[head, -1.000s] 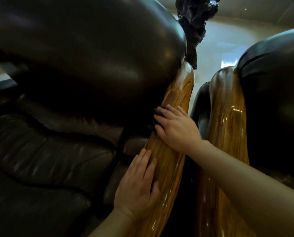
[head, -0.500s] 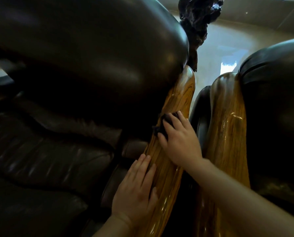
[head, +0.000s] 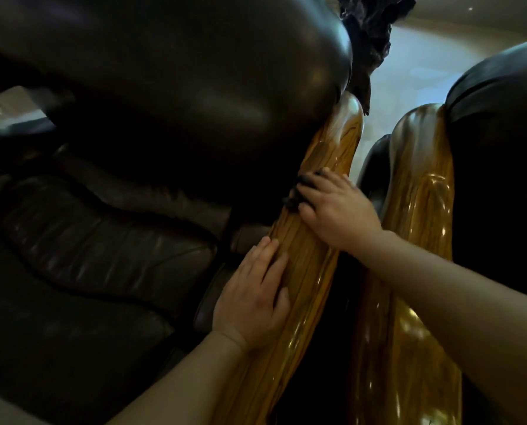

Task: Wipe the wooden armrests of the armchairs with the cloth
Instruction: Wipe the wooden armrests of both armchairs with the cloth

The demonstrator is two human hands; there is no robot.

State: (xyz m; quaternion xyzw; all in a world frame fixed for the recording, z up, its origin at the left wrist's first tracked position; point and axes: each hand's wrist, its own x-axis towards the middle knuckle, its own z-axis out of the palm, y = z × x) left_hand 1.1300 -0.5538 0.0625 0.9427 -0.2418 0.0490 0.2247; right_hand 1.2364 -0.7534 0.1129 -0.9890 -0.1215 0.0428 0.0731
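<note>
Fingers [head: 317, 191] of the right hand [head: 337, 214] lie close together, pressing a dark cloth [head: 299, 191] flat against the near wooden armrest [head: 311, 259]; most of the cloth is hidden beneath them. Left hand [head: 253, 299] rests palm-down lower on the same armrest, fingers extended and slightly parted, holding nothing. A second wooden armrest [head: 418, 191] stands just beside it. Dark leather cushions [head: 102, 256] are dim and hard to make out.

Glossy streaked wooden armrest [head: 311, 256] (lacquered smooth); armchair [head: 170, 87] in dark, sheeny leather.
</note>
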